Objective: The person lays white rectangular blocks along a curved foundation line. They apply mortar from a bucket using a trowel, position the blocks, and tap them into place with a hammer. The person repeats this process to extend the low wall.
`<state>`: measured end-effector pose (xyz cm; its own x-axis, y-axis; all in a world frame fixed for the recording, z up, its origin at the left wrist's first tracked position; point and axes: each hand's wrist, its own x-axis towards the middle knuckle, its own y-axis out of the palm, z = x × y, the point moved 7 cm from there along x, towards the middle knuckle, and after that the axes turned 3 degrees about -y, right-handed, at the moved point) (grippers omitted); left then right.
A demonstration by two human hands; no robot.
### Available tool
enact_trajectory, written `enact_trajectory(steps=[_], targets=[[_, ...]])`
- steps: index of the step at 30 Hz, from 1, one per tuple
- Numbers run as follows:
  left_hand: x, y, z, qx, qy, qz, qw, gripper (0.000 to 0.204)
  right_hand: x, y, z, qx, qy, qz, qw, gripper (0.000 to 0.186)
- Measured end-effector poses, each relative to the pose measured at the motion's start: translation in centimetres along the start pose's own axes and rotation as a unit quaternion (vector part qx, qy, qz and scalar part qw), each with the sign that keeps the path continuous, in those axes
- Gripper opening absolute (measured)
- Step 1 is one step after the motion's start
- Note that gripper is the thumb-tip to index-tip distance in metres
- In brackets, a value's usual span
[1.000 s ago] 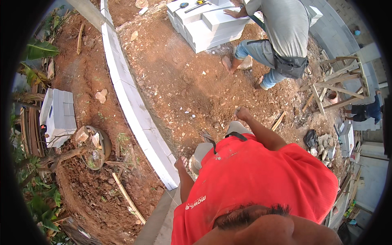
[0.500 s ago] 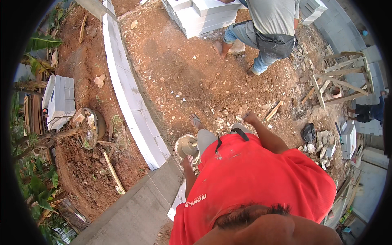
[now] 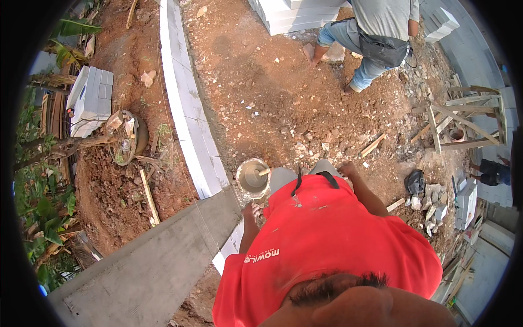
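My left hand (image 3: 251, 210) hangs with fingers apart beside my left leg, near a bucket (image 3: 253, 176) of grey material with a pale handle sticking out. My right hand (image 3: 346, 170) is beside my right knee, fingers curled; whether it holds anything is too small to make out. A low white block wall (image 3: 182, 92) with a string line runs along my left, reaching a grey concrete beam (image 3: 147, 261).
A co-worker (image 3: 376, 38) stands barefoot by stacked white blocks (image 3: 283, 19). A wooden trestle (image 3: 463, 111), another person (image 3: 490, 174), a black bag (image 3: 414, 182) and rubble (image 3: 433, 201) are at right. More blocks (image 3: 92, 98) and plants (image 3: 49, 223) lie left.
The view has shifted forward and left: the bucket and more of the concrete beam now show, and the co-worker sits higher in the picture. My right hand has moved down and right.
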<state>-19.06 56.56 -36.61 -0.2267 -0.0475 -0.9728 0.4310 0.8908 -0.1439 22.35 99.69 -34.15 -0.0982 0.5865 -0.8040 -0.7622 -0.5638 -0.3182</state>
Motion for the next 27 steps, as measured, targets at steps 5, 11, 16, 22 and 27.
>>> enact_trajectory(steps=[5,11,16,22,27], targets=[[0.3,0.3,-11.9,-0.08,0.186,-0.011,0.979,0.055,2.6,2.9,6.5,-0.029,-0.107,0.014,0.994,0.016],[-0.8,-3.9,-16.9,-0.086,0.276,-0.001,0.957,0.05,-3.6,10.5,14.7,0.015,-0.083,0.076,0.993,0.019],[0.2,1.0,-12.9,-0.043,0.207,-0.072,0.975,0.047,-2.6,6.5,14.1,0.076,-0.089,0.065,0.991,0.021],[5.2,-7.8,-0.9,-0.081,0.122,-0.088,0.985,0.025,-0.8,7.8,10.0,-0.074,-0.207,0.031,0.975,0.012],[6.9,-8.7,7.6,0.045,0.046,-0.152,0.986,0.041,-0.6,7.3,12.8,-0.166,-0.16,0.016,0.973,0.013]])
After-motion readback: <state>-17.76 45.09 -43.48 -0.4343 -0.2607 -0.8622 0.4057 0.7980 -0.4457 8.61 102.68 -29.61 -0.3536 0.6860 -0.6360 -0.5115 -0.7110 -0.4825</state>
